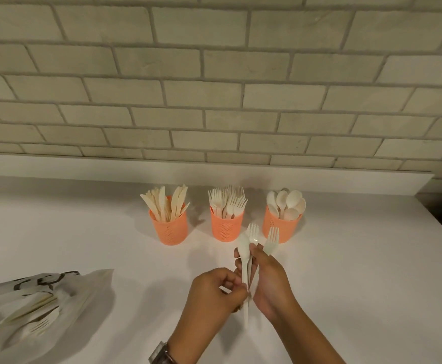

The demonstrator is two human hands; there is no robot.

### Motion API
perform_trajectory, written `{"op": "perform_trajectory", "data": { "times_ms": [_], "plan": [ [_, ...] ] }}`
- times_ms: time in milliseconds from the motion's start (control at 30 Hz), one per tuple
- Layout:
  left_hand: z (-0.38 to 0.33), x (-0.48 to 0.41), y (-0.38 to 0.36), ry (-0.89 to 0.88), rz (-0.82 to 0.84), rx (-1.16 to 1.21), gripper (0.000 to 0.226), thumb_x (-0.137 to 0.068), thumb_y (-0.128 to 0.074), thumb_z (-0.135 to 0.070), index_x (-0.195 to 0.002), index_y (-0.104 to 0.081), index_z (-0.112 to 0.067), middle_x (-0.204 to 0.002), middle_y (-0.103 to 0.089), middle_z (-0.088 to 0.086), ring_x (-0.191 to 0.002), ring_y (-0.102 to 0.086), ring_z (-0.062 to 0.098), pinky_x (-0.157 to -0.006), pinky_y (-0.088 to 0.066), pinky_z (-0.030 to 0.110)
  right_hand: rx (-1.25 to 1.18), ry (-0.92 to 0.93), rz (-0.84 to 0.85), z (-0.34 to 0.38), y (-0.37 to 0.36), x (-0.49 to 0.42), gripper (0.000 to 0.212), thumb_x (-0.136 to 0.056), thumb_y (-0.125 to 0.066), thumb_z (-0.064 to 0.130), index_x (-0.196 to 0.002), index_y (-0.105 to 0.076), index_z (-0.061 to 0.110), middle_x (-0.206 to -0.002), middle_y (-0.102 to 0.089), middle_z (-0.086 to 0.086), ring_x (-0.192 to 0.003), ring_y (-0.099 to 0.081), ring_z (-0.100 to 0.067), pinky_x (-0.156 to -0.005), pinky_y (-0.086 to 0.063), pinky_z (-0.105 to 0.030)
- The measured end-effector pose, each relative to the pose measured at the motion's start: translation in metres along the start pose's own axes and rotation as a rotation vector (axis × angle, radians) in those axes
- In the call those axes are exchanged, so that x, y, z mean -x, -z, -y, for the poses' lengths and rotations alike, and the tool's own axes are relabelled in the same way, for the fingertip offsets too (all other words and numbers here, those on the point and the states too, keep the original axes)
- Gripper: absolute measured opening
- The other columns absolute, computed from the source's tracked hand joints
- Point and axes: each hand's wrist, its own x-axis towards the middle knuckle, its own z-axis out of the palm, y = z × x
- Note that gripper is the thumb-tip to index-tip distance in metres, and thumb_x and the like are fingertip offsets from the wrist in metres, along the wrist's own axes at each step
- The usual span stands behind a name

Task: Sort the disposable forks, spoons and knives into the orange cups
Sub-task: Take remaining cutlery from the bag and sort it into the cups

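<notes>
Perforated plastic cups (226,227), matt countertop (83,232)

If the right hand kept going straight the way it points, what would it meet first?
Probably the middle orange cup, holding forks: the right hand and the cutlery it grips point toward it, though depth is unclear.

- The knife cup (168,228), fork cup (226,228) and spoon cup (284,228) are standing in a row, gaps showing between them.
- Cutlery (227,203) is sticking up past every rim, crowding entry from above.
- The left hand (214,290) and right hand (271,282) are gripping utensils (244,248) just before the fork and spoon cups.
- Open counter (96,232) is stretching between knife cup and plastic bag (18,306).
- A ledge (214,176) is closing the back.
</notes>
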Motion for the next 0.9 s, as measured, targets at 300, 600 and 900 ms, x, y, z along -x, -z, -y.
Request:
{"op": "perform_trajectory", "data": {
  "times_ms": [300, 600, 900],
  "plan": [
    [0.000, -0.007, 0.039, 0.002, -0.236, 0.247, 0.015, -0.085, -0.054, 0.004, -0.078, -0.060, -0.007, -0.069, -0.074, 0.005, -0.076, -0.071, 0.025, -0.083, -0.051, 0.037, 0.527, 0.371, -0.112, 0.011, 0.002, -0.028, 0.030, -0.102, -0.034, 0.026, -0.085, -0.056, 0.016, -0.080, -0.066, 0.001, -0.071, -0.050, -0.008, -0.071, -0.040, -0.018],
    [0.007, -0.017, 0.077, -0.034, -0.415, 0.289, 0.018, -0.090, -0.051, -0.005, -0.080, -0.062, -0.014, -0.069, -0.073, 0.000, -0.063, -0.067, 0.008, -0.060, -0.053, 0.017, 0.599, 0.635, -0.053, 0.041, -0.049, -0.108, 0.036, -0.102, -0.032, 0.031, -0.082, -0.051, 0.008, -0.069, -0.049, 0.003, -0.054, -0.045, 0.002, -0.060, -0.039, -0.013],
    [0.023, -0.016, 0.085, 0.026, -0.467, 0.357, 0.019, -0.089, -0.054, -0.002, -0.077, -0.062, -0.014, -0.066, -0.073, 0.005, -0.059, -0.065, 0.010, -0.067, -0.050, 0.031, 0.582, 0.704, -0.051, 0.018, -0.054, -0.152, 0.028, -0.097, -0.043, 0.034, -0.103, -0.053, 0.010, -0.081, -0.057, 0.002, -0.075, -0.059, -0.003, -0.077, -0.047, -0.019]
  ]
}}
